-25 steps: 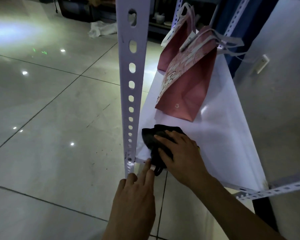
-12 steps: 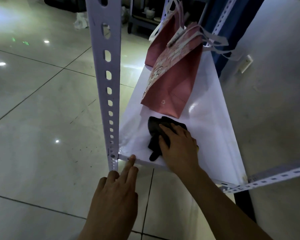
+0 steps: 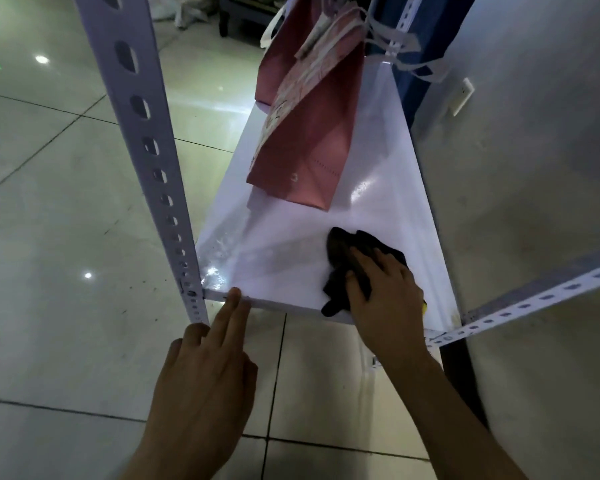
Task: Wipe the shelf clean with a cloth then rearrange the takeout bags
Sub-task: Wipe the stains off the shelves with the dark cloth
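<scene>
A white shelf board (image 3: pixel 274 258) runs away from me, with a wet streak near its front left corner. My right hand (image 3: pixel 385 296) presses a black cloth (image 3: pixel 347 251) flat onto the shelf near the front right. My left hand (image 3: pixel 205 386) holds nothing; two of its fingertips rest on the shelf's front edge beside the post. A pink takeout bag (image 3: pixel 305 143) with white handles stands on the shelf behind the cloth. A second pink bag (image 3: pixel 278 64) stands farther back, partly hidden by the first.
A perforated white upright post (image 3: pixel 142 133) rises at the front left corner. A perforated rail (image 3: pixel 520 306) juts out at the right. A grey wall (image 3: pixel 534 168) with a white socket bounds the right side. Glossy floor tiles (image 3: pixel 49 220) lie to the left.
My right hand has slid the black cloth from the front left of the shelf toward the right. A wet streak shows where it was. The left fingertips stay on the front edge.
</scene>
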`<state>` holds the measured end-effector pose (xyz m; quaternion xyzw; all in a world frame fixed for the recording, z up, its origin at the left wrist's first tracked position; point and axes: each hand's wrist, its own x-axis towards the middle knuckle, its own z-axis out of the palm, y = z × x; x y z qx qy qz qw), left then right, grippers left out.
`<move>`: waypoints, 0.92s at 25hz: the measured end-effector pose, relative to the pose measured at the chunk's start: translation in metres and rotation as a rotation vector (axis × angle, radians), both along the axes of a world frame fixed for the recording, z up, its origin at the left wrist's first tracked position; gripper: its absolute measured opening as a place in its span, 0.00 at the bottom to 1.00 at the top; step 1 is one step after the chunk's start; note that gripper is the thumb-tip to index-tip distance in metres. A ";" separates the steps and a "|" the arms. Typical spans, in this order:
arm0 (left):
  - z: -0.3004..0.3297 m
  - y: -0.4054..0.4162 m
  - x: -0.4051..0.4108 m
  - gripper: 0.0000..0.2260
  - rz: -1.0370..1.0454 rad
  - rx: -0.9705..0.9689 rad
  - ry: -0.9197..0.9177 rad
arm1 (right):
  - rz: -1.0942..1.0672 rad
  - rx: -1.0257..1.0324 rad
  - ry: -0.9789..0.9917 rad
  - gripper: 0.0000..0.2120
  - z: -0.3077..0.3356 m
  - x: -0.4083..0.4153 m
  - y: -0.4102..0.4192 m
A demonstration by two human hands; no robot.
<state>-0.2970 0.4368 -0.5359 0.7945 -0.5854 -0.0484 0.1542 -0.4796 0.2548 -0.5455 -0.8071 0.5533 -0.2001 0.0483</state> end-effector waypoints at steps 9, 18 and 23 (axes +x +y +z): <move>0.001 -0.006 -0.008 0.36 -0.039 0.066 -0.051 | 0.062 -0.022 0.039 0.25 -0.005 -0.019 -0.035; 0.000 -0.006 -0.006 0.34 -0.034 0.073 -0.003 | 0.527 0.073 0.085 0.23 0.005 0.040 -0.019; -0.001 -0.006 -0.006 0.36 -0.037 0.106 -0.009 | 0.688 0.130 0.144 0.26 0.020 0.113 -0.029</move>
